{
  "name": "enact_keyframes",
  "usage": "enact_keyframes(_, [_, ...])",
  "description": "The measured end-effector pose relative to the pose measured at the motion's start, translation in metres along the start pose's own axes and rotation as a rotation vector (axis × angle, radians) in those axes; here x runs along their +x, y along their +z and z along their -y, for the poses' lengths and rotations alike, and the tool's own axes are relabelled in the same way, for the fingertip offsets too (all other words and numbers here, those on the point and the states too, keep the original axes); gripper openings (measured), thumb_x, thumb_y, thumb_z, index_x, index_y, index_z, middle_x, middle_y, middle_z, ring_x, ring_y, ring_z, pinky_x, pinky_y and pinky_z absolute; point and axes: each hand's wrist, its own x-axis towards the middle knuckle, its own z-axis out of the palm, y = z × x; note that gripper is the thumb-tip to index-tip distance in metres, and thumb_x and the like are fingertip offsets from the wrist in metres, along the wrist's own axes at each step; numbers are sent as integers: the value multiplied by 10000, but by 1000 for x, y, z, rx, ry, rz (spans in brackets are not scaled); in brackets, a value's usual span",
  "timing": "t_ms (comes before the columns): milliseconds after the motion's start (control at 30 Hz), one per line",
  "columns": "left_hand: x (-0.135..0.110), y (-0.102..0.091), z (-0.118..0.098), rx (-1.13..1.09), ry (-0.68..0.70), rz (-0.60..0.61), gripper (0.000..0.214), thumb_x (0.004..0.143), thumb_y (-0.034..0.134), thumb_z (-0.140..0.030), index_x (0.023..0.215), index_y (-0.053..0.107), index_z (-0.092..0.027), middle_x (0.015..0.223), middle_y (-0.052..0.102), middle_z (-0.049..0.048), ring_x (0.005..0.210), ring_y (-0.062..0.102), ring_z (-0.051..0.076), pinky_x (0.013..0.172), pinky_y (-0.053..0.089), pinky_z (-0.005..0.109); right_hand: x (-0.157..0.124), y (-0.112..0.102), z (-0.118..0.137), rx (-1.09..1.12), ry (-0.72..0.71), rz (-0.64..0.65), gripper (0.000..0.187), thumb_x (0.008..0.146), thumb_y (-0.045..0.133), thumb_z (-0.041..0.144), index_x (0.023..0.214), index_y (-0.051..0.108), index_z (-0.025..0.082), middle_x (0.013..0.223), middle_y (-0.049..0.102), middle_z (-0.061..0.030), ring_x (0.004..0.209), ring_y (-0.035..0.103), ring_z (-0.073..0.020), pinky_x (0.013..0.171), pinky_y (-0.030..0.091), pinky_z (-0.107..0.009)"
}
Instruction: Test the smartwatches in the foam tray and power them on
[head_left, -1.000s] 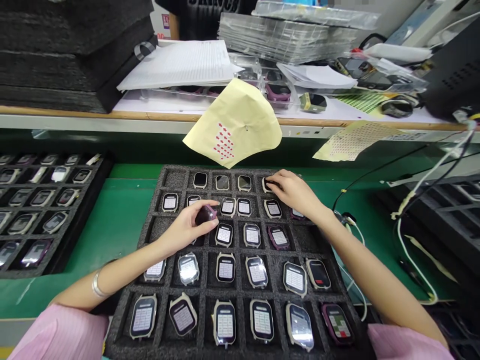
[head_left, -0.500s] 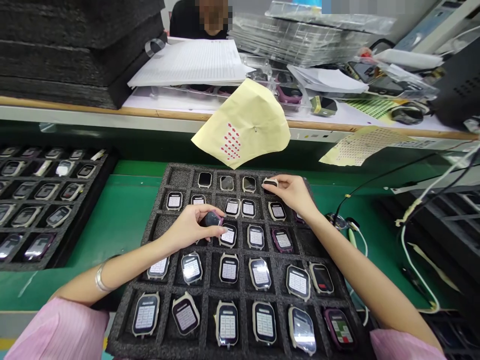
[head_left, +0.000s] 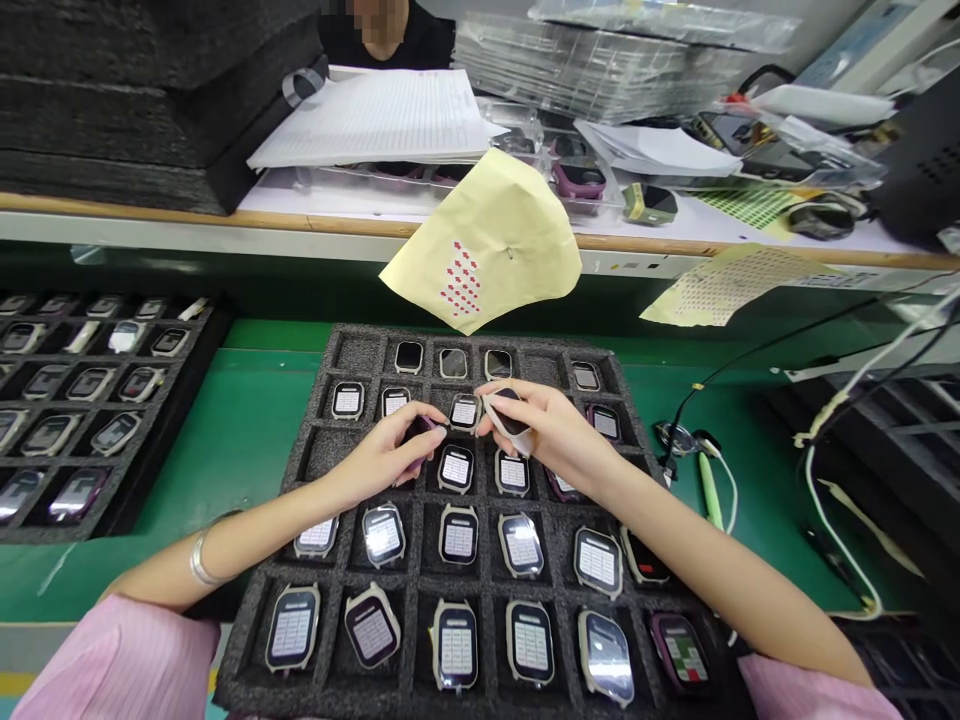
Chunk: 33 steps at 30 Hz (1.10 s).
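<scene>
A black foam tray point(head_left: 330, 455) divided into compartments lies before me, with watch bodies in most of them; many screens are lit white. My left hand point(head_left: 397, 440) is closed on a purple watch body point(head_left: 421, 430) above the tray's left middle, its screen partly behind my fingers. To the right of it, my right hand point(head_left: 544, 425) grips a light-coloured watch body point(head_left: 511, 412) by its edges, tilted, dark screen showing. Between and just below the hands sits a lit watch point(head_left: 456, 468) in its compartment. The back-row compartment point(head_left: 544, 370) right of centre holds no watch.
A second foam tray point(head_left: 97, 400) of watches lies to the left. Yellow sticker sheets point(head_left: 517, 220) hang from the shelf edge. Stacked black foam point(head_left: 150, 110), papers point(head_left: 382, 120) and clear plastic trays point(head_left: 585, 80) crowd the shelf. Cables point(head_left: 806, 480) run at right. A person point(head_left: 427, 35) is behind.
My right hand has lifted the light-coloured watch from the back row and brought it left and nearer, close to my left hand. My left hand has turned the purple watch slightly.
</scene>
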Motion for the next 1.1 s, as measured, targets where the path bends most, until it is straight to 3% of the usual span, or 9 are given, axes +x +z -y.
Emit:
enact_keyframes(233, [2, -2, -2, 186, 132, -84, 267, 771, 648, -175, 1026, 569, -176, 794, 518, -25, 717, 498, 132, 674, 410, 272, -4, 0, -12, 117, 66, 120, 476, 924, 590, 339, 1383, 498, 256, 1027, 729, -76, 846, 650, -149, 702, 475, -271])
enact_keyframes(500, [-1, -2, 5, 252, 173, -12, 326, 860, 589, -237, 1169, 488, -213, 1073, 587, 43, 962, 538, 193, 878, 413, 331, -3, -4, -17, -27, -55, 169, 436, 811, 729, 243, 1238, 644, 269, 1123, 718, -56, 1000, 652, -177, 798, 516, -303])
enact_keyframes(700, [-3, -2, 2, 242, 159, -32, 296, 844, 589, -200, 1129, 515, -211, 995, 567, 25, 910, 527, 180, 845, 414, 303, -3, -7, -19, -67, -79, 128, 435, 751, 783, 233, 1173, 687, 280, 1065, 748, -49, 960, 687, -176, 832, 536, -321])
enact_keyframes(833, [-4, -2, 1, 282, 154, 22, 269, 850, 588, -206, 1111, 522, -203, 967, 571, 19, 881, 531, 174, 819, 421, 294, -4, -8, -17, -66, -80, 132, 411, 695, 827, 213, 1089, 728, 271, 999, 763, -42, 964, 699, -179, 897, 521, -331])
enact_keyframes(1100, [-3, -2, 2, 260, 165, -17, 308, 863, 590, -214, 1158, 504, -195, 1031, 563, 28, 928, 536, 167, 835, 420, 280, -6, -8, -15, -102, -76, 157, 430, 727, 802, 213, 1141, 704, 275, 1025, 757, -52, 999, 686, -198, 831, 542, -326])
